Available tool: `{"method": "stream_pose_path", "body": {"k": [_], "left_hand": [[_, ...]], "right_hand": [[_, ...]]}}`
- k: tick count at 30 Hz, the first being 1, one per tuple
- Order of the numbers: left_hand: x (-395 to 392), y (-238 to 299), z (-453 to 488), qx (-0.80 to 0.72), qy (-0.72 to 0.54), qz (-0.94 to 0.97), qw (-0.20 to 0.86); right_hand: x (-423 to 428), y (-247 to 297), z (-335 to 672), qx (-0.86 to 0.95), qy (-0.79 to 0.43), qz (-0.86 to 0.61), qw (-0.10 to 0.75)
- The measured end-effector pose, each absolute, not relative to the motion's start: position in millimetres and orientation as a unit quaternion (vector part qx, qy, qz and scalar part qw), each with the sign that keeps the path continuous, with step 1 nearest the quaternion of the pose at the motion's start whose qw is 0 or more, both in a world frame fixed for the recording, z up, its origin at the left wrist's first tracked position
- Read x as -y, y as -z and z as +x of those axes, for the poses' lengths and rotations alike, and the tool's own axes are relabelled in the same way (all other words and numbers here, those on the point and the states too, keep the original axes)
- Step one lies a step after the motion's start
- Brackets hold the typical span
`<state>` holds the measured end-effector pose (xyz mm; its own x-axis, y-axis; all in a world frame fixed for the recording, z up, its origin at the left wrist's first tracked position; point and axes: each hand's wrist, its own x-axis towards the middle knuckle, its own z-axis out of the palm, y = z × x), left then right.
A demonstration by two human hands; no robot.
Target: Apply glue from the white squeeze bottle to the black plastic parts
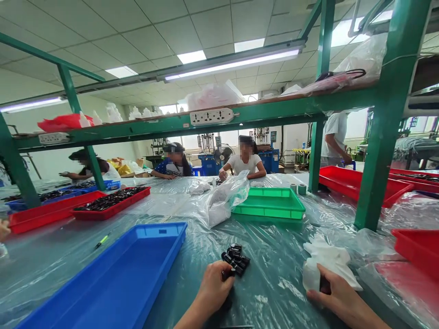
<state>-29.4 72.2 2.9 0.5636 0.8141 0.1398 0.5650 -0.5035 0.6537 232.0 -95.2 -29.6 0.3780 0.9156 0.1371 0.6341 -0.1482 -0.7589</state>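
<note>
Plastic-sheeted table (pixel 55 256); left hand (pixel 214 290) holds black cylinder (pixel 228 274) crosswise.

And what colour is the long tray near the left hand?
The plastic tray is bright blue, and it shows best in the head view.

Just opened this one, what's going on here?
A person's left hand pinches a small black cylindrical part beside a loose pile of similar black cylinders on clear plastic sheeting. Their right hand grips a dark piece against a crumpled white cloth. A long blue plastic tray lies to the left; a co-worker in a white shirt sits beyond a green plastic tray.
</note>
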Motion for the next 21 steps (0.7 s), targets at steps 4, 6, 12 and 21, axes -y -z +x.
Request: {"method": "stream_pose_path", "body": {"k": [4,6,12,21], "left_hand": [[-70,0,-30,-0.408,-0.210,0.852,0.254],[-69,0,-30,-0.399,-0.205,0.859,0.245],[-69,1,-30,-0.373,-0.165,0.881,0.240],[-83,7,-28,-0.328,-0.087,0.907,0.250]], "right_hand": [[93,35,234,0.532,-0.182,-0.733,0.382],[92,37,235,0.536,-0.181,-0.730,0.384],[84,46,241,0.550,-0.170,-0.714,0.399],[75,52,244,0.555,-0.121,-0.682,0.461]]}}
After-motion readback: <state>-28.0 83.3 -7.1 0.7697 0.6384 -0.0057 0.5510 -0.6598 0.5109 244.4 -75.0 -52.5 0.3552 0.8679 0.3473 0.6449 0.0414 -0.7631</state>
